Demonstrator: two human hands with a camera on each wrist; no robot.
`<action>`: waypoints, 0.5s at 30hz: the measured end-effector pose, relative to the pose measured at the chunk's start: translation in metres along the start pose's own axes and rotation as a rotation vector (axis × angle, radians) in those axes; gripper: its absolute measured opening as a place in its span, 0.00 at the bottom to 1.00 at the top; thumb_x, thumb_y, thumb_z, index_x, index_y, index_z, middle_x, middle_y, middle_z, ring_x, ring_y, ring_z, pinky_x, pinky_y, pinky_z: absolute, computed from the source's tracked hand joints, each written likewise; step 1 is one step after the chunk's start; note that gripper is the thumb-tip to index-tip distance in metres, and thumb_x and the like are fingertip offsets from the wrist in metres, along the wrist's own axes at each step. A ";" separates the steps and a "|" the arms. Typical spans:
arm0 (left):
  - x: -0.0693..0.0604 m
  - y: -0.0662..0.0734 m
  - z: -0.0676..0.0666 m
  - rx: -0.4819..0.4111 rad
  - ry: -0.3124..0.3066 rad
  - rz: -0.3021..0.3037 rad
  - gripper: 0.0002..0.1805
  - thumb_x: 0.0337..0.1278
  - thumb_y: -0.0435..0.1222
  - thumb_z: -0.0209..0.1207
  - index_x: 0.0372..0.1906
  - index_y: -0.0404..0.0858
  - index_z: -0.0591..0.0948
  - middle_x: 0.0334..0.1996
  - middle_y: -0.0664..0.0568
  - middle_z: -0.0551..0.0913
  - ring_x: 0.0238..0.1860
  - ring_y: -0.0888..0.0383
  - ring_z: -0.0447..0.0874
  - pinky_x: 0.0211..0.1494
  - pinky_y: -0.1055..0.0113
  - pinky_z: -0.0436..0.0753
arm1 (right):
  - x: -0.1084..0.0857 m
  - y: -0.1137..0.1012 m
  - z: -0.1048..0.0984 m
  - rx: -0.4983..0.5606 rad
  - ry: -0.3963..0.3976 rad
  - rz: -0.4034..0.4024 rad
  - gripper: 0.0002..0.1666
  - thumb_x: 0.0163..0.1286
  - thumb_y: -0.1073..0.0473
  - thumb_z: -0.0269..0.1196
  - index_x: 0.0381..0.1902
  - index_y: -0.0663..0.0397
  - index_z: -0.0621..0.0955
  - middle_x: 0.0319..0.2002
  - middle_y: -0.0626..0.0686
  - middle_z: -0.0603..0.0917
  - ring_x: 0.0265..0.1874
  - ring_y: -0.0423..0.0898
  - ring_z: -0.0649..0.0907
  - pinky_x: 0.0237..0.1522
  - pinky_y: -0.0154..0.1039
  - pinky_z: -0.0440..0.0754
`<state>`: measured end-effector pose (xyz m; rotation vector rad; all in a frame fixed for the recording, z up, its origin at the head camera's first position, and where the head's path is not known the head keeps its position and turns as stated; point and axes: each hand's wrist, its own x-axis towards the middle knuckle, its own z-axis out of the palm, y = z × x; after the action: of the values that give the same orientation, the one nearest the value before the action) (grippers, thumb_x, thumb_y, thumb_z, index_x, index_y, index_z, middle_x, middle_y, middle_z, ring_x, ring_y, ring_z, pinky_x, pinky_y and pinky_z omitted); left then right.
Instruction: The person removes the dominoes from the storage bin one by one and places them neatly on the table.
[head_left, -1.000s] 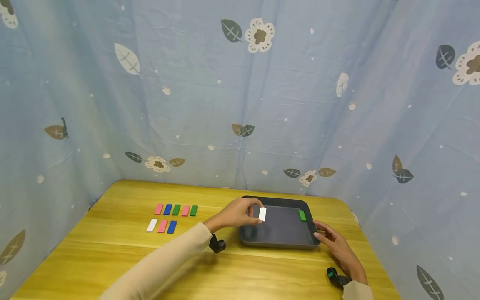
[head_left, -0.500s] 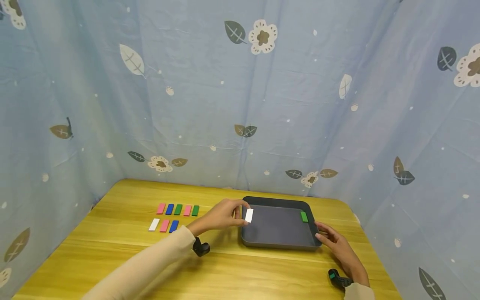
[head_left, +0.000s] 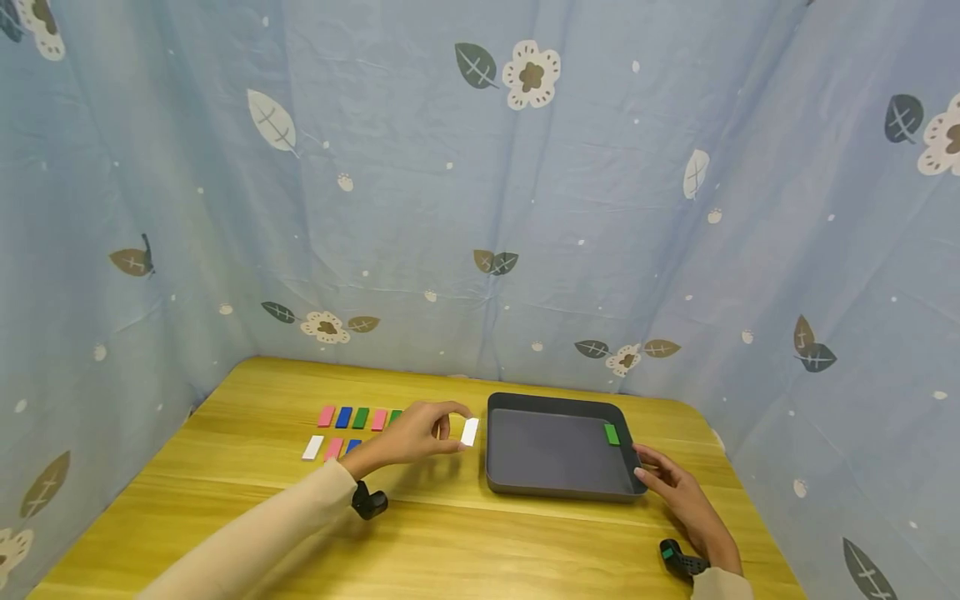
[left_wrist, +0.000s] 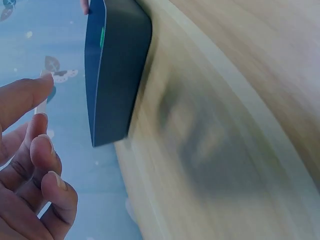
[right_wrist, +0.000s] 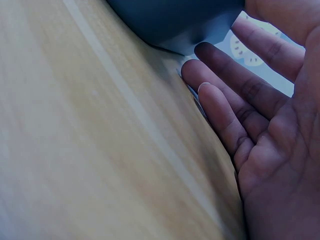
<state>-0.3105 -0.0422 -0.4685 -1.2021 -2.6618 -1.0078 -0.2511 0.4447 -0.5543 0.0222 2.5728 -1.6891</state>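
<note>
In the head view my left hand (head_left: 416,433) pinches a thin white block (head_left: 469,432) upright between thumb and index finger, just left of the dark grey tray (head_left: 566,492). The left wrist view shows that white block (left_wrist: 41,106) edge-on at the fingertips, above the table. My right hand (head_left: 682,496) rests at the tray's right side, thumb and fingers touching its outer wall. In the right wrist view the fingers of the right hand (right_wrist: 265,110) are extended and relaxed. A green block (head_left: 612,434) lies inside the tray by the right wall.
On the wooden table (head_left: 465,550), two rows of pink, blue, green and white blocks lie at the left, including a white block (head_left: 312,447) and a pink block (head_left: 326,417). My left hand partly hides them. A patterned curtain (head_left: 420,208) surrounds the table's back and sides.
My left hand has moved left from above the tray to beside it, with the white block still pinched. My right hand has stayed at the tray's side.
</note>
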 end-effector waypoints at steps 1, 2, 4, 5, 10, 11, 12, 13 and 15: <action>-0.003 -0.001 -0.001 -0.004 0.003 0.000 0.22 0.63 0.42 0.71 0.60 0.42 0.82 0.23 0.63 0.76 0.23 0.67 0.73 0.29 0.69 0.75 | 0.000 0.000 0.000 0.004 0.000 0.001 0.39 0.75 0.40 0.63 0.78 0.43 0.67 0.75 0.57 0.67 0.67 0.56 0.74 0.67 0.59 0.70; -0.005 -0.003 -0.002 0.002 0.009 0.000 0.22 0.62 0.42 0.72 0.60 0.43 0.82 0.23 0.63 0.76 0.23 0.67 0.73 0.29 0.69 0.74 | 0.000 -0.001 0.000 0.004 0.000 0.000 0.39 0.75 0.41 0.63 0.78 0.43 0.67 0.75 0.57 0.67 0.67 0.56 0.74 0.67 0.59 0.71; -0.010 -0.007 -0.005 0.006 0.014 -0.009 0.23 0.62 0.42 0.72 0.60 0.43 0.82 0.23 0.64 0.76 0.23 0.68 0.73 0.29 0.69 0.75 | 0.000 -0.001 0.000 0.003 0.001 0.001 0.39 0.75 0.41 0.63 0.78 0.43 0.67 0.75 0.57 0.67 0.67 0.56 0.74 0.67 0.59 0.71; -0.013 -0.009 -0.006 0.005 0.013 -0.016 0.23 0.62 0.42 0.72 0.60 0.43 0.82 0.24 0.64 0.77 0.23 0.67 0.73 0.29 0.69 0.75 | 0.000 -0.001 0.000 0.004 0.002 0.002 0.39 0.75 0.40 0.63 0.78 0.43 0.67 0.75 0.57 0.67 0.67 0.56 0.74 0.67 0.59 0.71; -0.027 -0.018 -0.012 0.005 0.002 -0.060 0.23 0.62 0.41 0.71 0.61 0.44 0.82 0.24 0.64 0.77 0.23 0.67 0.74 0.30 0.69 0.76 | 0.000 -0.003 0.001 -0.007 0.008 0.012 0.41 0.75 0.39 0.63 0.79 0.45 0.66 0.75 0.58 0.66 0.67 0.57 0.73 0.67 0.60 0.70; -0.030 -0.019 -0.013 0.008 0.002 -0.066 0.23 0.62 0.41 0.71 0.61 0.43 0.82 0.24 0.64 0.77 0.23 0.67 0.74 0.30 0.68 0.76 | 0.000 -0.003 0.001 -0.008 0.009 0.012 0.40 0.75 0.39 0.63 0.79 0.45 0.66 0.75 0.58 0.66 0.67 0.57 0.73 0.67 0.60 0.70; -0.033 -0.021 -0.015 0.009 0.004 -0.072 0.23 0.62 0.41 0.71 0.61 0.43 0.82 0.24 0.64 0.77 0.23 0.67 0.73 0.30 0.68 0.76 | 0.000 -0.003 0.001 -0.010 0.009 0.011 0.40 0.75 0.40 0.62 0.79 0.45 0.66 0.75 0.58 0.66 0.67 0.57 0.73 0.67 0.60 0.70; -0.036 -0.023 -0.016 0.012 0.005 -0.082 0.23 0.62 0.41 0.72 0.61 0.44 0.82 0.24 0.64 0.77 0.23 0.68 0.73 0.30 0.69 0.76 | 0.000 -0.003 0.001 -0.010 0.009 0.010 0.40 0.75 0.40 0.62 0.79 0.45 0.66 0.75 0.58 0.66 0.67 0.57 0.73 0.67 0.60 0.70; -0.041 -0.027 -0.017 0.013 0.010 -0.086 0.23 0.62 0.41 0.72 0.61 0.43 0.82 0.23 0.64 0.77 0.22 0.67 0.73 0.29 0.69 0.76 | 0.000 -0.003 0.001 -0.003 0.011 0.008 0.39 0.76 0.41 0.62 0.79 0.45 0.66 0.75 0.58 0.67 0.67 0.58 0.73 0.67 0.60 0.69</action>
<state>-0.3037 -0.0922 -0.4817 -1.0863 -2.7291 -1.0029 -0.2509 0.4422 -0.5519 0.0411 2.5799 -1.6866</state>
